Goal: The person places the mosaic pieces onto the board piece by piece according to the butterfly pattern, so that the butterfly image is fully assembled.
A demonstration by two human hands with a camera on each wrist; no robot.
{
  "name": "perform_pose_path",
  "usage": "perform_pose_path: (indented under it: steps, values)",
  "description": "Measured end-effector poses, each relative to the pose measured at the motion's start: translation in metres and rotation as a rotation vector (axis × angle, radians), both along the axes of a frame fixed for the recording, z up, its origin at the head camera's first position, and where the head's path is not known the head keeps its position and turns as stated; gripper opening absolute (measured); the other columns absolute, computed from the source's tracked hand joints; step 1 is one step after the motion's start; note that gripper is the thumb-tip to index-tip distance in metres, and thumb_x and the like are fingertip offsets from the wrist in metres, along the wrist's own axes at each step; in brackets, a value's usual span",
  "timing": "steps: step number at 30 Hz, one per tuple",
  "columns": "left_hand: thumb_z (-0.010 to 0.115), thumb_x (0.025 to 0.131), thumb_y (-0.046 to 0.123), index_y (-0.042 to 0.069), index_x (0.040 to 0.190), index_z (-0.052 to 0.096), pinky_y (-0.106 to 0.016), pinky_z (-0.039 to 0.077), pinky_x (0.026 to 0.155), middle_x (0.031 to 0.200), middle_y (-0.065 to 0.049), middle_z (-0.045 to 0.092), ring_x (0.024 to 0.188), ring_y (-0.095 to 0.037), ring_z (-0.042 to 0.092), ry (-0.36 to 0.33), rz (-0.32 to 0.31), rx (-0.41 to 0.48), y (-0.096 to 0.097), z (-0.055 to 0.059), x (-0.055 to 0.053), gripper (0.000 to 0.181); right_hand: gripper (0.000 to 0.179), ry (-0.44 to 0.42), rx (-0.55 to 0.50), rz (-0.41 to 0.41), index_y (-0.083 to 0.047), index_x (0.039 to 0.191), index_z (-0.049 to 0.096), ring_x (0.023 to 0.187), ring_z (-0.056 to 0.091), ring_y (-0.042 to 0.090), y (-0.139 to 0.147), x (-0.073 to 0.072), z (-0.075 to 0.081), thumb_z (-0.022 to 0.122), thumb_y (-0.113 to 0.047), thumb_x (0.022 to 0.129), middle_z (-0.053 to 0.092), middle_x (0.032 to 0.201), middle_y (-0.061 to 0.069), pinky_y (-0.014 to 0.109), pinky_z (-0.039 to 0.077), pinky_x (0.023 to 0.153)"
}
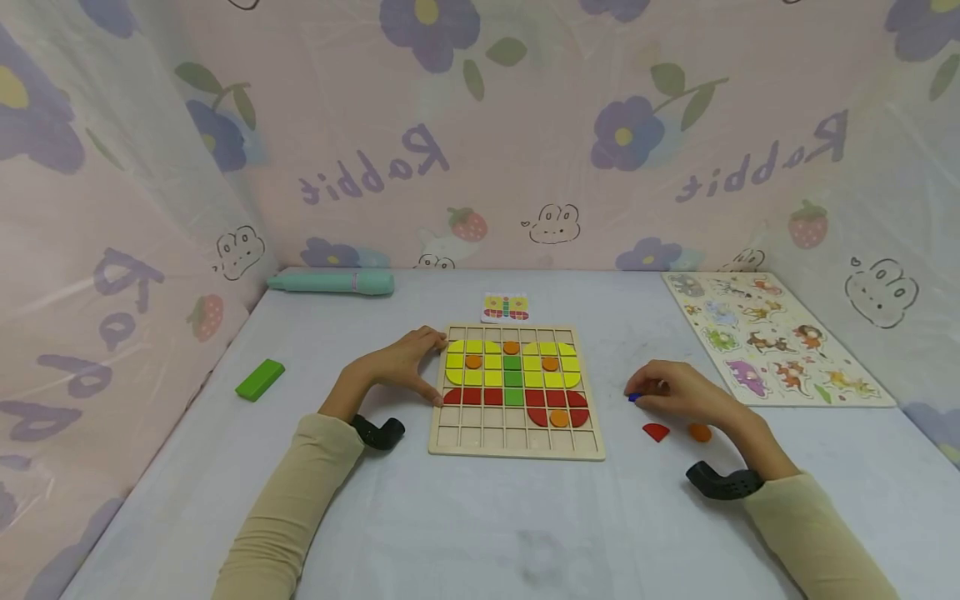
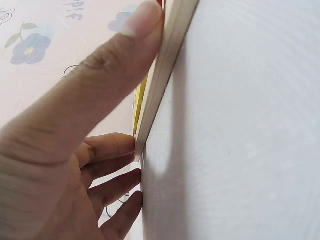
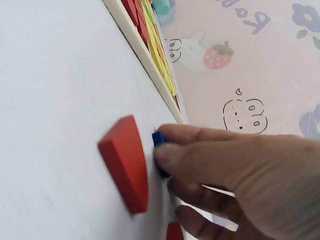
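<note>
A wooden grid board [image 1: 487, 442] lies mid-table, its cells holding yellow, red, green and orange pieces in a butterfly-like pattern. My left hand [image 1: 401, 367] rests at its left edge, thumb near the front and fingertips near the far corner. In the left wrist view the thumb [image 2: 107, 65] lies against the wooden rim [image 2: 165, 75]. Right of the board, my right hand [image 1: 678, 392] pinches a small blue piece [image 3: 160, 155] between thumb and index finger, low over the table. Close by lie a red quarter-circle piece [image 1: 656, 432] and an orange disc [image 1: 700, 432].
A small pattern card [image 1: 505, 307] lies behind the board. At the far left are a teal pen-shaped case [image 1: 330, 282] and a green block [image 1: 260, 380]. An animal puzzle board [image 1: 776, 337] lies at the right. Patterned curtains [image 1: 517, 133] enclose the table.
</note>
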State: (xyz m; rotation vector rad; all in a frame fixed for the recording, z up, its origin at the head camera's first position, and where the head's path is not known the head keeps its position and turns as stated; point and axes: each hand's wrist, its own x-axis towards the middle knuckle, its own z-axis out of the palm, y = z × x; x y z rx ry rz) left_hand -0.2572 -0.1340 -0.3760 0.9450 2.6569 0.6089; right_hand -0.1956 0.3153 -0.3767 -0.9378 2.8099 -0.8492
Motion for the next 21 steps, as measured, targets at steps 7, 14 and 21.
perform_pose_path:
  steps: [7,14,21]
  values:
    - [0.082,0.062,0.049,0.004,0.134,0.040,-0.045,0.024,0.111,0.138,-0.009,0.036,0.131,-0.028,0.030,-0.011,0.006,0.003,0.000,0.000,0.000,0.095,0.018,0.043,0.061,-0.118,-0.008,0.100,0.062,0.069,0.048,0.012,-0.010,0.001,0.001,0.069,-0.013,0.084,0.054,0.077,-0.002,0.022,0.043,0.059]
    - [0.082,0.063,0.049,0.007,0.134,0.039,-0.044,0.024,0.111,0.140,-0.007,0.035,0.132,-0.026,0.029,-0.021,0.024,-0.023,0.002,0.000,-0.001,0.093,0.019,-0.030,0.137,-0.174,-0.008,0.095,0.061,0.063,0.047,0.010,-0.018,0.002,-0.001,0.070,-0.021,0.084,0.053,0.070,-0.005,0.021,0.042,0.056]
    - [0.083,0.063,0.047,0.006,0.133,0.040,-0.044,0.024,0.111,0.140,-0.008,0.035,0.132,-0.026,0.029,-0.018,0.020,-0.017,0.001,0.000,-0.001,0.092,0.019,-0.030,0.074,-0.104,-0.007,0.102,0.063,0.074,0.051,0.011,-0.021,0.002,-0.002,0.068,-0.008,0.083,0.060,0.085,-0.004,0.021,0.048,0.067]
